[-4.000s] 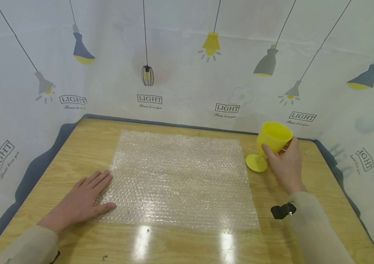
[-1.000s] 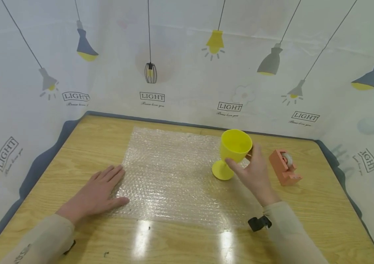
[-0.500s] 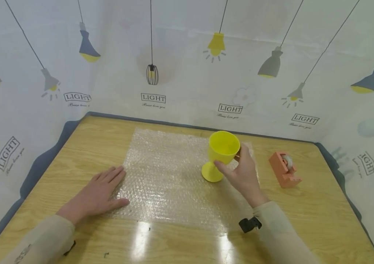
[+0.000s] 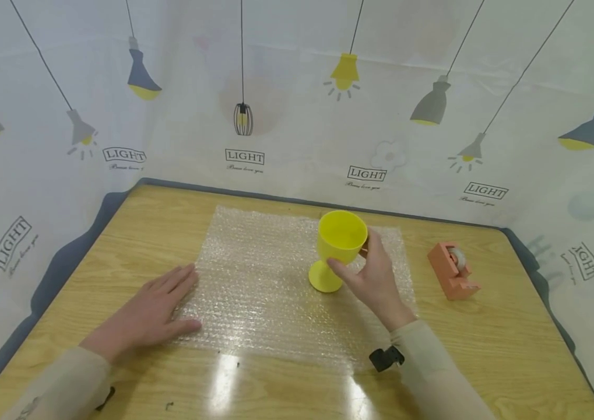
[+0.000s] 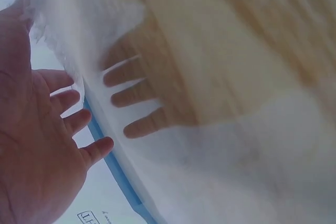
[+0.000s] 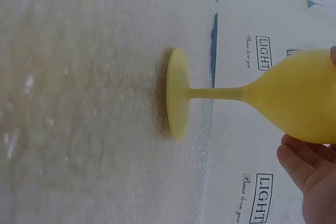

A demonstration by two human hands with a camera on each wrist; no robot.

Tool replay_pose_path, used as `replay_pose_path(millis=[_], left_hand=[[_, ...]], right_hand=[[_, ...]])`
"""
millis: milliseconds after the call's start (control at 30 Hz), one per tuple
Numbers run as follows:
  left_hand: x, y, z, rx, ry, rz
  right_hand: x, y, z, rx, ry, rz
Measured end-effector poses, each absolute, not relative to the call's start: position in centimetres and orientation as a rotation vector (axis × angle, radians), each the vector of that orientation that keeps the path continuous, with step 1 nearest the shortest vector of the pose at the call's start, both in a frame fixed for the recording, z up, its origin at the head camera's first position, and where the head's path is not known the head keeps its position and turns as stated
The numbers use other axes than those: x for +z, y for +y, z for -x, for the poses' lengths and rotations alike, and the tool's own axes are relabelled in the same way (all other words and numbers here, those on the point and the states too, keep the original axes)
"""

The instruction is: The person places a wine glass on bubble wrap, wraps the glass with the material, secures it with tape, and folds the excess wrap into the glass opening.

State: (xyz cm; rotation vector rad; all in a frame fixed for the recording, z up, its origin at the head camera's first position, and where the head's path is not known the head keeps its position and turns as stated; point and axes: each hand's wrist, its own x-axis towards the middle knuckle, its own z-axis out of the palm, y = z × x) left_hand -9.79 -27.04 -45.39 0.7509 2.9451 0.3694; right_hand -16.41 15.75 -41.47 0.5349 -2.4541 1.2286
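A yellow goblet (image 4: 342,238) stands upright over the middle right of a sheet of bubble wrap (image 4: 255,291). My right hand (image 4: 372,277) grips its bowl from the right, thumb on the near side and fingers behind. In the right wrist view the goblet (image 6: 294,95) shows its thin stem, and its round base is right at the bubble wrap (image 6: 94,103). My left hand (image 4: 144,312) lies with straight fingers at the left edge of the bubble wrap. The left wrist view shows the left hand (image 5: 42,129) from the palm side, with its reflection in the tabletop.
A salmon-pink tape dispenser (image 4: 451,271) with a roll of tape stands on the wooden table (image 4: 506,344), right of the bubble wrap. A white curtain (image 4: 297,116) printed with lamps surrounds the table's back and sides.
My right hand has carried the goblet leftward from the table's right side to over the bubble wrap. The tape dispenser, out of sight at first, now shows. My left hand stays at the wrap's edge.
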Motion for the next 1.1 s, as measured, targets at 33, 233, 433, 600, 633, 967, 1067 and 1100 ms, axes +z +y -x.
replay_pose_path(millis=[33,233,433,600,633,967,1067,1100], left_hand=[[-45.4,-27.2,9.7,0.365,2.949,-0.764],[-45.2,-27.9,9.3,0.363,2.933,-0.78],[-44.9,-28.3,9.1,0.387,2.912,-0.77],[-44.8,-28.6,8.9,0.384,2.899,-0.766],[-44.8,-28.6,8.9,0.381,2.897,-0.766],[-44.8,-28.5,9.2,0.367,2.873,-0.766],[-44.8,-28.3,9.4,0.361,2.865,-0.765],[-44.8,-28.3,9.5,0.359,2.865,-0.766]], right_hand=[[-41.5,15.7,16.4,1.228,-2.456,-0.538],[-41.7,15.2,16.2,1.223,-2.449,-0.551],[-41.5,14.3,16.0,1.259,-2.455,-0.571],[-41.5,13.4,15.8,1.274,-2.461,-0.595],[-41.5,13.2,15.8,1.275,-2.462,-0.6],[-41.7,11.5,15.4,1.302,-2.47,-0.664],[-41.7,11.0,15.3,1.307,-2.472,-0.688],[-41.7,10.8,15.2,1.307,-2.471,-0.7]])
